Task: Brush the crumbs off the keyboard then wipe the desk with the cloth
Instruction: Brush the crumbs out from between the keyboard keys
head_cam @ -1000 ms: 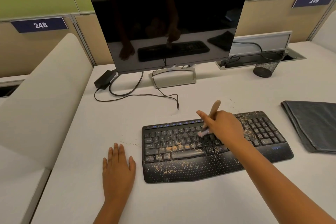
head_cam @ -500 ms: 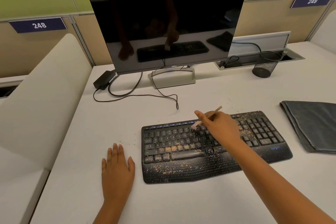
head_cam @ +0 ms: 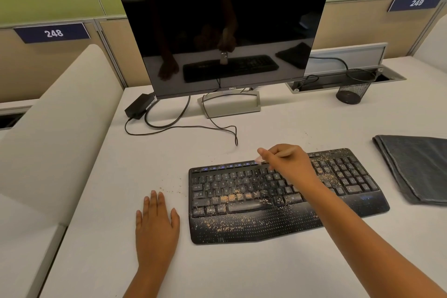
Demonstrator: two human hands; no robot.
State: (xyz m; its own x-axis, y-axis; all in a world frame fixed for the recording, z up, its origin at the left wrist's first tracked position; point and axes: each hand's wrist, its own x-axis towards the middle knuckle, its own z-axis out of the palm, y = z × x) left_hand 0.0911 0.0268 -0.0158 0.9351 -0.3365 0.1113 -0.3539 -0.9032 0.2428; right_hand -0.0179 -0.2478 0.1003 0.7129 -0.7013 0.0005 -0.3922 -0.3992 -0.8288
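A black keyboard [head_cam: 242,196] lies on the white desk [head_cam: 242,268], strewn with tan crumbs over its keys and palm rest. My right hand [head_cam: 287,164] grips a small brush [head_cam: 285,154] by its wooden handle, with the pale bristle tip at the keyboard's top edge near the function row. My left hand [head_cam: 156,225] rests flat on the desk just left of the keyboard, fingers straight. A folded dark grey cloth [head_cam: 416,169] lies to the keyboard's right. A few crumbs [head_cam: 169,189] lie on the desk left of the keyboard.
A black monitor [head_cam: 225,31] on a silver stand [head_cam: 229,106] is behind the keyboard. A power adapter [head_cam: 139,109] and looping cables [head_cam: 183,126] lie at the back left. A mesh pen cup [head_cam: 354,89] sits by a cable tray at the back right.
My right hand has swept the brush from the middle key rows up to the keyboard's top edge, and the handle has tilted lower. The left hand has stayed in place.
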